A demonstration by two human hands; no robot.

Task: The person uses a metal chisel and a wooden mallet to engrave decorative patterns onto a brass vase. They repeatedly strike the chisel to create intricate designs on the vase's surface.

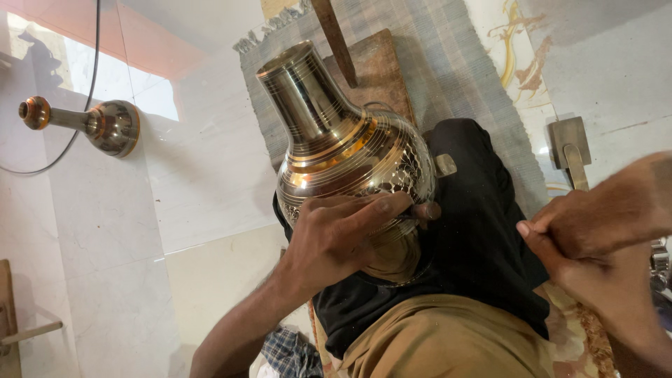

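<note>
A shiny brass vase [336,133] with engraved bands and a leaf pattern lies tilted on a black cloth [483,238] over my lap, its neck pointing up and left. My left hand [343,238] presses on the vase's belly, and its fingertips pinch a small metal chisel [444,165] against the surface. At the right edge, my right hand [602,238] is closed in a fist around the handle of a small brass-coloured hammer [570,140], whose head stands a short way right of the vase.
Another brass vessel [105,126] lies on the pale tiled floor at left, with a dark cable [94,42] curving by it. A wooden board [381,70] and a wooden stick [336,42] lie on a grey woven mat [462,63]. A checked cloth [290,353] sits below.
</note>
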